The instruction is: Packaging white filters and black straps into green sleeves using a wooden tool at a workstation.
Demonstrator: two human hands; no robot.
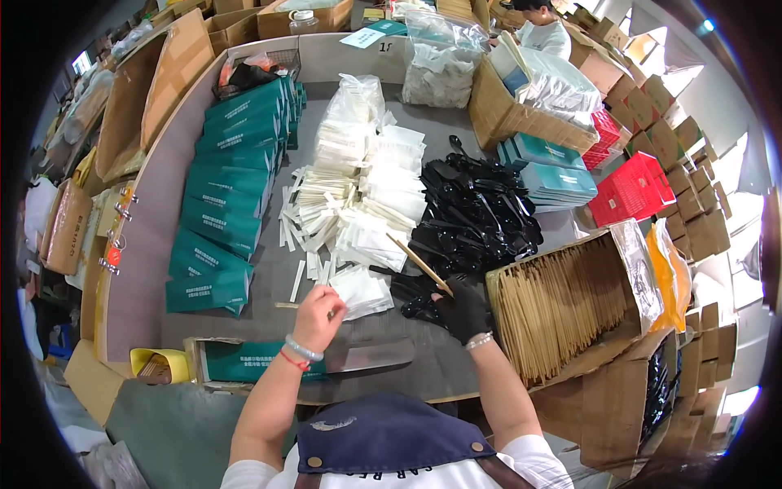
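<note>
My left hand (319, 318), with a bracelet and a red cord at the wrist, is closed in front of the white packets (362, 292). A thin tan strip (286, 306) juts out at its left side; most of it is hidden by the fingers. My right hand (463, 313), in a black fingerless glove, grips one end of a long thin tan stick (419, 263) that slants up and left over the packets. Black plastic spoons (476, 216) lie heaped just beyond it. To its right, an open carton (562, 376) holds many similar tan sticks (562, 306).
Teal printed pouches (220, 216) lie overlapped along the left wall (155, 212). A narrow box (195, 359) at the front edge holds another teal pouch (244, 359). Teal packs (554, 181) and a full carton (521, 122) stand back right. A person (544, 34) is beyond.
</note>
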